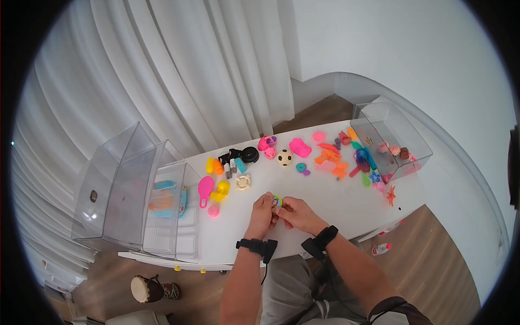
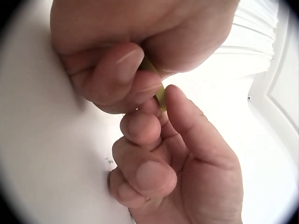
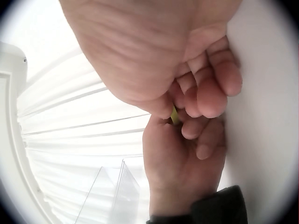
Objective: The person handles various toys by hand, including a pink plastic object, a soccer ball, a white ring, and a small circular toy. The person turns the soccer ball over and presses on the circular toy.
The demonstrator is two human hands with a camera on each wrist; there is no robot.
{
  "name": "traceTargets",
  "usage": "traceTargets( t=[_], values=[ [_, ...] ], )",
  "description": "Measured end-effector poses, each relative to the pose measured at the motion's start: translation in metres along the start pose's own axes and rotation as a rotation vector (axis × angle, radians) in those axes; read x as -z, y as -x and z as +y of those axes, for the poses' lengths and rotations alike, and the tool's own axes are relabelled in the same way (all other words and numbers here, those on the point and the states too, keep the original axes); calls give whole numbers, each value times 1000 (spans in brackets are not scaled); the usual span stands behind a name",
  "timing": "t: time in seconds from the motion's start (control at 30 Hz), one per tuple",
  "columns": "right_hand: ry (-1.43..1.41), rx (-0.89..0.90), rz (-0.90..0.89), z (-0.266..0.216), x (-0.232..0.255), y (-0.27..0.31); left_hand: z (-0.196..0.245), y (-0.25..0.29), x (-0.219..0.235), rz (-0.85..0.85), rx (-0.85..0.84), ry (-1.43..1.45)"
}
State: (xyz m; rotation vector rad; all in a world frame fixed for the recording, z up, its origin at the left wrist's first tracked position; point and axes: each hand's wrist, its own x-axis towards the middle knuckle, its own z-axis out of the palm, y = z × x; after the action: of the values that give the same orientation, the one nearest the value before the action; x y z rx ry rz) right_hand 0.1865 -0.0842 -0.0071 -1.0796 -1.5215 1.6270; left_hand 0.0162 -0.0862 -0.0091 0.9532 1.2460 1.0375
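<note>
Over the front part of the white table, my left hand (image 1: pixel 261 215) and right hand (image 1: pixel 301 215) meet around a small round toy (image 1: pixel 277 202). It has a yellow-green rim and a colourful printed face. Each hand pinches it between thumb and fingers, one from either side. In the left wrist view only a thin yellow-green edge (image 2: pixel 161 97) shows between the fingertips. A sliver of the same green rim (image 3: pixel 174 115) appears in the right wrist view; the rest is hidden by fingers. Nearest to the hands lie a cream ring-shaped toy (image 1: pixel 243 182) and yellow ducks (image 1: pixel 221 190).
On the left stands a clear lidded box (image 1: pixel 170 211); another clear box (image 1: pixel 401 146) holds small toys at right. Along the back lie a football (image 1: pixel 284 157), a pink hand mirror (image 1: pixel 205 187), orange toys (image 1: pixel 330 160) and a red starfish (image 1: pixel 390 195). A drum (image 1: pixel 149 290) is on the floor.
</note>
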Motion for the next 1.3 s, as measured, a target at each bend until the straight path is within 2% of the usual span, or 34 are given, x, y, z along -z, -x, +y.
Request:
traceTargets(
  t=[0.6, 0.83, 0.9, 1.0, 1.3],
  values=[
    [-30, 59, -1, 2, 2, 4, 14, -7, 4, -118, 181, -111],
    [-58, 83, -17, 6, 2, 4, 23, -1, 0, -89, 194, -160],
    [-64, 93, -21, 6, 3, 3, 21, -2, 1, -131, 172, -168],
    [-168, 6, -7, 7, 5, 0, 22, 1, -1, -137, 145, -214],
    [-167, 31, -11, 9, 7, 0, 17, 1, 1, -145, 130, -146]
  ],
)
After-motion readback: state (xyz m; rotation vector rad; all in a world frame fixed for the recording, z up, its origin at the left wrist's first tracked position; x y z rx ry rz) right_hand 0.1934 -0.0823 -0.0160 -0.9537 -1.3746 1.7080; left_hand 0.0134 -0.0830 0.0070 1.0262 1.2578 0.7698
